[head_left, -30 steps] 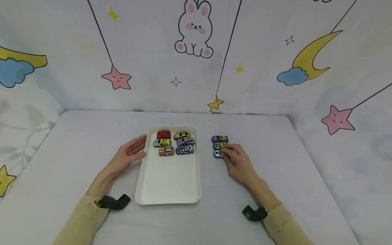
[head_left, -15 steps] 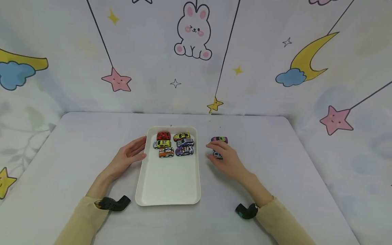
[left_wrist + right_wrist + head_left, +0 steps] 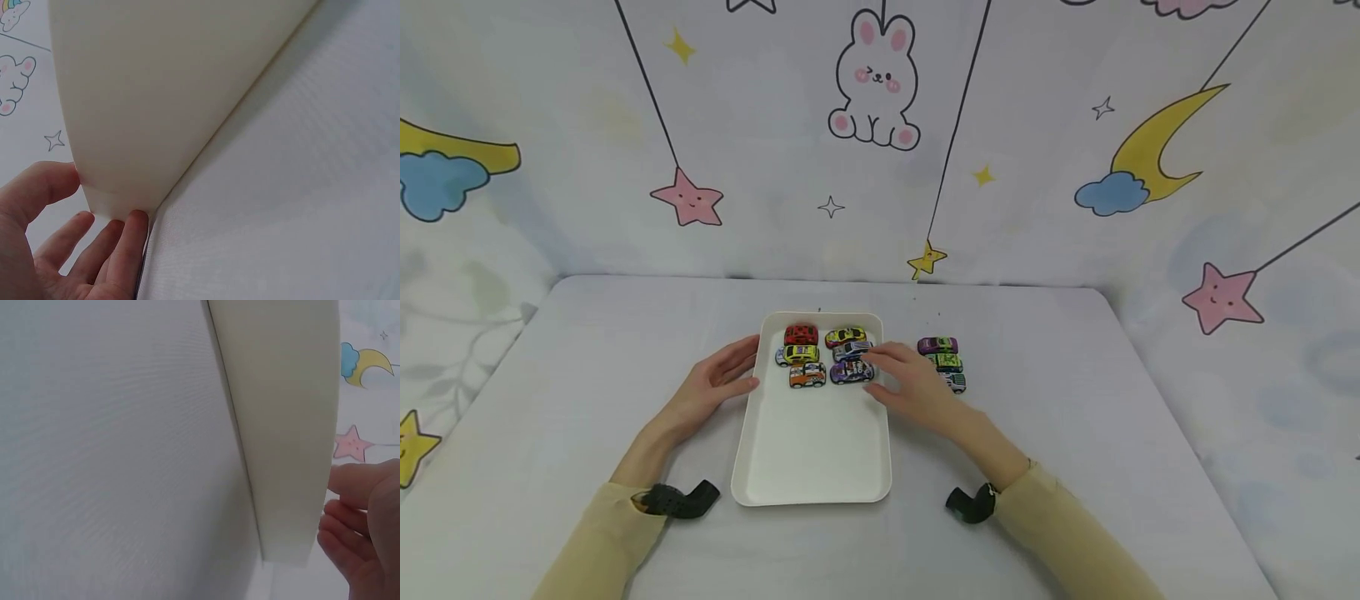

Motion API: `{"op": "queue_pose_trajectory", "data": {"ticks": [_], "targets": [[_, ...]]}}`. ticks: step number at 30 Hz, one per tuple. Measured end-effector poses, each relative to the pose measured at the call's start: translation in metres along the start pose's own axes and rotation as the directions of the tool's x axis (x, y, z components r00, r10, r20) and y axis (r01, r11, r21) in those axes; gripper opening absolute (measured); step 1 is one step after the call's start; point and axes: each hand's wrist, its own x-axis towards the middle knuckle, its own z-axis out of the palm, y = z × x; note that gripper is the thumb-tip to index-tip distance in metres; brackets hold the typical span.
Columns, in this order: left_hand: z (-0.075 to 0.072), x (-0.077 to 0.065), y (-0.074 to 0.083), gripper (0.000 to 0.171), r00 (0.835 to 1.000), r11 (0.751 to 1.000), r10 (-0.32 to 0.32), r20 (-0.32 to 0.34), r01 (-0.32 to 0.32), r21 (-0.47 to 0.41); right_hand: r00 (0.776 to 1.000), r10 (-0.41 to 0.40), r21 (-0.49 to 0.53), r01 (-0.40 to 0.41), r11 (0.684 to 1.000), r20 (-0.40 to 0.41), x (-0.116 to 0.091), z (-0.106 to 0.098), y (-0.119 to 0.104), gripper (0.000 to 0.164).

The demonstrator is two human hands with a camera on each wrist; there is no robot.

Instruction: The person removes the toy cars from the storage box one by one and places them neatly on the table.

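A white tray (image 3: 812, 454) lies on the table with several toy cars in two columns at its far end. My left hand (image 3: 703, 387) touches the tray's left side with relaxed fingers; its fingertips (image 3: 134, 219) meet the outer wall. My right hand (image 3: 921, 396) reaches over the right rim, thumb and fingers apart, with no car seen between them. Its fingertips are at a purple toy car (image 3: 852, 372) and a silver-blue toy car (image 3: 847, 351); whether they touch is unclear. In the left column are a red car (image 3: 801, 334), a yellow car (image 3: 797, 356) and an orange car (image 3: 807, 376).
Right of the tray, a purple-and-green car (image 3: 937, 344), a green car (image 3: 948, 362) and a silver car (image 3: 956, 382) stand in a column, the last two partly behind my right hand. A patterned cloth (image 3: 775, 167) hangs behind the white table (image 3: 625, 333).
My right hand has left the silver car outside the tray and moved left to the tray's right rim. That car column stays put. My left hand keeps its place.
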Motion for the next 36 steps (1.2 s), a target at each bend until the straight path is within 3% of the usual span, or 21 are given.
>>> {"op": "queue_pose_trajectory", "data": {"ticks": [7, 12, 17, 36], "targets": [[0.001, 0.0, 0.001, 0.067, 1.0, 1.0, -0.011, -0.005, 0.011, 0.009, 0.99, 0.085, -0.078, -0.076, 0.994, 0.117, 0.012, 0.01, -0.004, 0.038], [0.002, -0.001, 0.0, 0.067, 1.0, 1.0, -0.015, -0.006, 0.015, 0.017, 0.982, 0.112, -0.102, -0.097, 0.99, 0.152, 0.017, 0.017, -0.004, 0.036], [0.002, -0.001, 0.0, 0.067, 1.0, 1.0, -0.012, -0.003, 0.012, 0.009, 0.976, 0.136, -0.153, -0.11, 0.982, 0.168, 0.019, 0.021, -0.004, 0.036], [0.001, 0.001, -0.002, 0.066, 1.0, 1.0, -0.015, -0.012, 0.015, 0.02, 0.981, 0.117, -0.14, -0.095, 0.986, 0.155, 0.019, 0.025, 0.0, 0.032]]}}
